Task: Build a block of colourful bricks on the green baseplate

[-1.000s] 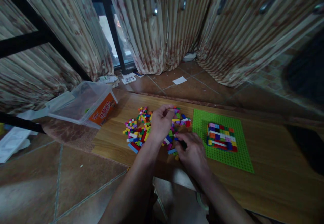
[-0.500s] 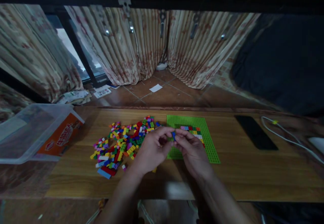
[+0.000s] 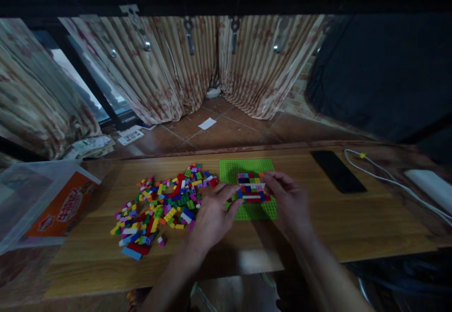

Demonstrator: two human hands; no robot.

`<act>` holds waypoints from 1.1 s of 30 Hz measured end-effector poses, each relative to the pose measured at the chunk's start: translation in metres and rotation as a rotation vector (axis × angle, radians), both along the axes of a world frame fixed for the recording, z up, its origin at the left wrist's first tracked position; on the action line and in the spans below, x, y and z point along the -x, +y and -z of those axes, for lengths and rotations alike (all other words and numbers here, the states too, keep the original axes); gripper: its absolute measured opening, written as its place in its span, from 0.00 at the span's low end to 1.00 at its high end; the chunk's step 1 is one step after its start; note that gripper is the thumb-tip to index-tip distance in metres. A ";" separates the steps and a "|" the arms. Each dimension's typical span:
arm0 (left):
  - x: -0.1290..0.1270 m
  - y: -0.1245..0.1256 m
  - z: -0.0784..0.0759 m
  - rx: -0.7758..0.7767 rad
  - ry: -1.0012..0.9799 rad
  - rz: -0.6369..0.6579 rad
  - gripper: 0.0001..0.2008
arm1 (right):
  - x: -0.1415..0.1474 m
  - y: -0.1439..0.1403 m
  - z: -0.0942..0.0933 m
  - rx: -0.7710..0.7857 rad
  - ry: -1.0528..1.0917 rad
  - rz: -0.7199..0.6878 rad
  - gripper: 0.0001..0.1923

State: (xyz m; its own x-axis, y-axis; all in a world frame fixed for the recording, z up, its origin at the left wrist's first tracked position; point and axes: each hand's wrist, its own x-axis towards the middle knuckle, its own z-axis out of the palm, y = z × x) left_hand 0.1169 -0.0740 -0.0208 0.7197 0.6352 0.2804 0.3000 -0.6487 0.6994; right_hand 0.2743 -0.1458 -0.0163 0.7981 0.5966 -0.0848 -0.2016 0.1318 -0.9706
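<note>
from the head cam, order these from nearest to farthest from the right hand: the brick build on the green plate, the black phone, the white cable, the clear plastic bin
1. The brick build: right at the right hand, on the green plate.
2. The black phone: on the table, to the hand's right.
3. The white cable: farther right, past the phone.
4. The clear plastic bin: far left, beyond the loose brick pile.

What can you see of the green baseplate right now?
The green baseplate is a flat, square, studded plastic sheet lying on the wooden table, just right of the loose brick pile. A low multicoloured brick build stands on it. The left hand rests at its near-left edge; the right hand touches the build's right side.
</note>
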 end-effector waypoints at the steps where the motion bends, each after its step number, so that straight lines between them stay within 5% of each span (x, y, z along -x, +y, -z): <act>1: -0.003 -0.003 0.002 0.005 0.022 0.004 0.13 | -0.008 -0.001 0.000 -0.009 0.002 0.045 0.11; 9: -0.036 -0.025 0.018 0.057 0.113 -0.011 0.15 | -0.035 -0.007 0.006 0.049 0.086 0.116 0.12; 24: -0.056 -0.030 0.018 -0.215 0.384 -0.088 0.18 | -0.035 -0.008 0.010 0.093 0.045 0.041 0.12; 33: -0.056 -0.031 0.023 -0.208 0.354 -0.095 0.18 | -0.045 -0.015 0.032 0.363 -0.276 -0.115 0.18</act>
